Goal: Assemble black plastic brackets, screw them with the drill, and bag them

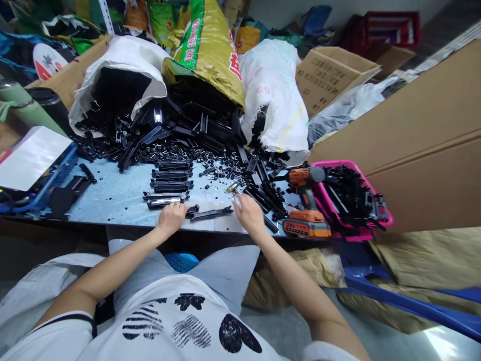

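My left hand is closed at the near edge of the worktable, its fingertips on a long black bar-shaped part, the nearest of a stacked row of similar black parts. Another black part pokes out beside its fingers. Between my hands lies a single black bar. My right hand has its thumb and fingers pinched together just past that bar's right end; what is in them is too small to make out. A small tool with a yellowish end lies right by its fingertips.
Loose screws and small black pieces cover the table's middle. Behind them, woven sacks spill black parts. An orange cordless drill and a pink basket of parts stand right; a blue basket stands left.
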Demonstrator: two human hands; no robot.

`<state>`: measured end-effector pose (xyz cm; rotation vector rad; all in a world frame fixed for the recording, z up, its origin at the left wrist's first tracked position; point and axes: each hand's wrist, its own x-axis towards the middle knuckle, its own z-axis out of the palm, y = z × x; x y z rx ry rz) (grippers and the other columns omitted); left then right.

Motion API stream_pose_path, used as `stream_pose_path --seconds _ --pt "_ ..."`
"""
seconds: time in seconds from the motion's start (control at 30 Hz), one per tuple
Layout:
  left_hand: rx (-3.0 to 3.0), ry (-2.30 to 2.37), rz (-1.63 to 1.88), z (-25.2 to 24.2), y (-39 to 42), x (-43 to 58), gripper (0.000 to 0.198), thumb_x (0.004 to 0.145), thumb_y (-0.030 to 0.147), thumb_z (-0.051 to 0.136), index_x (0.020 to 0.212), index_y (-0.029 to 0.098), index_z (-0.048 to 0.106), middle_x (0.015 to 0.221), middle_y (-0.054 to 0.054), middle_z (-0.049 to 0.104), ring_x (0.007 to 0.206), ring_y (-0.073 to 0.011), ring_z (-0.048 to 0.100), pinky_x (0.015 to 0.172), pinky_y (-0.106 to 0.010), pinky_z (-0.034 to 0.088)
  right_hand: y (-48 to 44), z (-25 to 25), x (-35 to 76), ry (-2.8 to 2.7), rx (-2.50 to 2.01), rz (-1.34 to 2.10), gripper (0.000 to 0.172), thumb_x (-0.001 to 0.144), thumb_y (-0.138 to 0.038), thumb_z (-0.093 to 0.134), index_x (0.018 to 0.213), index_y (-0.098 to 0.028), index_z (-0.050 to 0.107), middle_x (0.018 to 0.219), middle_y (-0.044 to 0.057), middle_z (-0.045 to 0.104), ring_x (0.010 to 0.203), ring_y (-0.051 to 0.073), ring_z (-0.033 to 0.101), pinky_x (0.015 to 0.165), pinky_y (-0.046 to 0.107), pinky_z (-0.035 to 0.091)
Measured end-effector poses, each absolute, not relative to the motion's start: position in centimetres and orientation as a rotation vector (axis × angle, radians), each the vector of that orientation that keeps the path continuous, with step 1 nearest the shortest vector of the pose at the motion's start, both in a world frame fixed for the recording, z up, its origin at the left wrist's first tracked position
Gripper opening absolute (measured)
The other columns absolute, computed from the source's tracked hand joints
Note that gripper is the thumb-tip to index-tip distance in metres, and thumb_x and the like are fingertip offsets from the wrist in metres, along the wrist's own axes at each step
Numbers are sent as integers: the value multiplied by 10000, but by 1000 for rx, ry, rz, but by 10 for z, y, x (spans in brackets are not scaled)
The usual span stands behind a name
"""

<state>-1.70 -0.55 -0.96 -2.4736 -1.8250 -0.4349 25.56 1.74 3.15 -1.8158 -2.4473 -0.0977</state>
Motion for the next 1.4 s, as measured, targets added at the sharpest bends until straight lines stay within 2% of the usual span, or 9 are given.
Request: stream_pose_path --seconds 0.2,0.3,0.5,0.7,0.83,0.93,1.07,1.23,1.4 --pt "-2606 -1551 -443 -15 -25 -31 369 882 96 387 1181 181 585 1104 -154 613 965 -257 548 802 -407 411 21 -7 319 -2257 -2288 -122 252 923 -241 401 1060 -85 545 995 186 572 913 258 531 757 343 372" --pt "-2562 -1551 -331 -18 -27 -33 398 893 92 371 1220 203 569 1115 -143 616 900 -243 559 746 -404 401 18 5 303 -2087 -2185 157 280 930 -287 380 1087 -115 535 1025 150 575 856 214 554 722 301 391" --pt "-2531 -1560 -330 -26 -27 -30 403 899 98 376 1237 218 560 1131 -140 614 930 -239 559 756 -412 382 -28 73 256 -1844 -1704 886 412 947 -501 259 911 -191 527 582 -19 525 497 119 517 543 229 407" --pt "-2513 -1563 -342 -22 -30 -29 381 914 112 359 1216 207 572 1139 -136 615 930 -240 560 792 -439 371 -63 67 235 -1974 -1889 1291 418 931 -527 268 801 -200 495 379 -56 435 314 121 431 425 232 369" --pt "-2531 -1542 -360 -20 -23 -28 333 943 183 358 1191 138 574 1063 -151 633 908 -243 565 797 -426 380 -34 58 259 -1987 -1994 1104 454 945 -509 224 855 -191 537 479 -13 537 417 150 533 519 258 424" --pt "-2557 -1590 -343 -21 -9 -27 389 955 341 362 1020 69 633 889 -169 641 847 -258 575 704 -380 395 -3 49 270 -2154 -2133 502 442 948 -474 271 961 -158 581 771 94 653 697 211 623 679 315 446" --pt "-2582 -1631 -411 -19 6 -30 503 928 477 370 750 88 634 719 -146 624 730 -235 583 632 -329 387 18 26 249 -2620 -1578 -81 519 882 -577 417 1095 -131 577 1112 179 598 1045 274 537 882 374 374" --pt "-2681 -1491 -695 9 -17 -46 583 937 531 272 618 147 573 578 -81 585 571 -176 527 534 -289 341 8 28 225 -2942 -1078 239 715 866 -707 163 716 -144 577 650 90 586 624 172 534 614 288 371" --pt "-3147 -1092 -1568 58 -74 -43 615 962 497 120 650 166 533 562 -33 542 531 -126 478 540 -265 362 -35 57 214 -2579 -316 848 719 867 -684 -19 611 -206 453 504 16 449 484 137 442 517 279 355"
